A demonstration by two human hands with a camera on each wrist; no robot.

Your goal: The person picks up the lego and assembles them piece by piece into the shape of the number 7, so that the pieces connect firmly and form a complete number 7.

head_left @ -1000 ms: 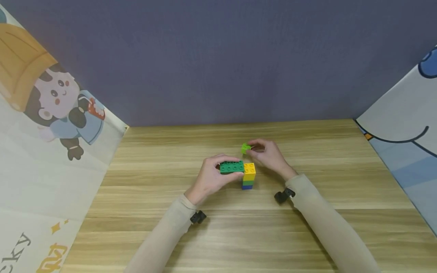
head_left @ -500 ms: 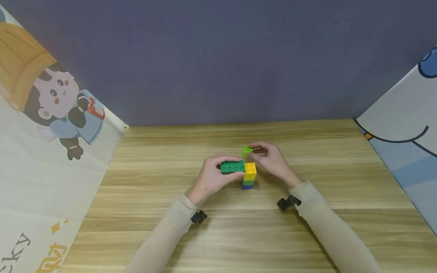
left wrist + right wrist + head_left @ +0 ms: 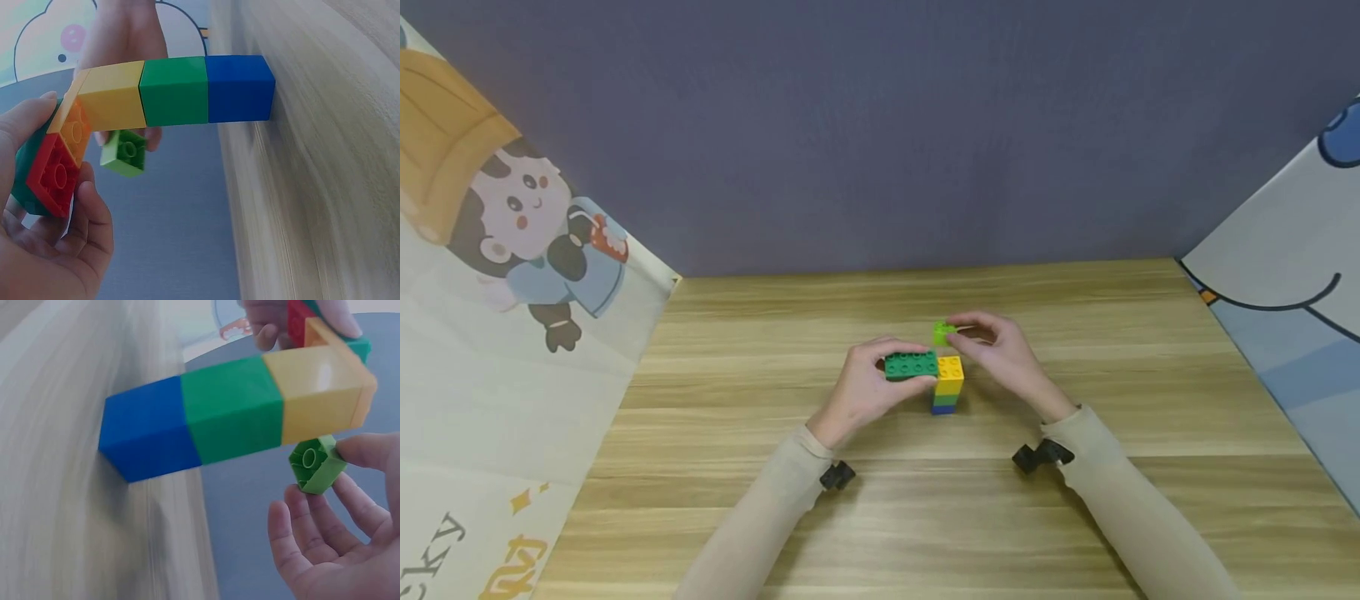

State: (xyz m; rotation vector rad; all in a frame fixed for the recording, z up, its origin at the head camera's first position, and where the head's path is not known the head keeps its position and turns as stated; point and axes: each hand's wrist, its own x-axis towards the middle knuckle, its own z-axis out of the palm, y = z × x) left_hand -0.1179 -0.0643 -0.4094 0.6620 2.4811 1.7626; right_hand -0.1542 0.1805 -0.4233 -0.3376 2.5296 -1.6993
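Note:
A tower of building blocks stands upright on the table: a blue block (image 3: 147, 428) at the bottom, a green block (image 3: 234, 409) on it, then a yellow block (image 3: 950, 385). At its top, a thin orange piece (image 3: 76, 132) and a red piece (image 3: 50, 178) reach out to the left, undersides showing. My left hand (image 3: 859, 390) grips a dark green eight-stud brick (image 3: 912, 365) at this overhanging end. Behind the tower, my right hand (image 3: 1003, 357) pinches a small lime green brick (image 3: 942, 333) between thumb and fingers. Its hollow underside shows in the right wrist view.
The wood-grain table (image 3: 880, 517) runs back to a dark blue-grey panel (image 3: 880, 142). White panels with cartoon prints flank it at left (image 3: 490, 375) and right (image 3: 1285, 242). A black wrist mount (image 3: 1041, 456) sits at the right cuff, another mount (image 3: 837, 476) at the left.
My right hand and forearm have shifted slightly right and toward me, with the lime green brick pinched throughout. The left hand and the tower have stayed almost still.

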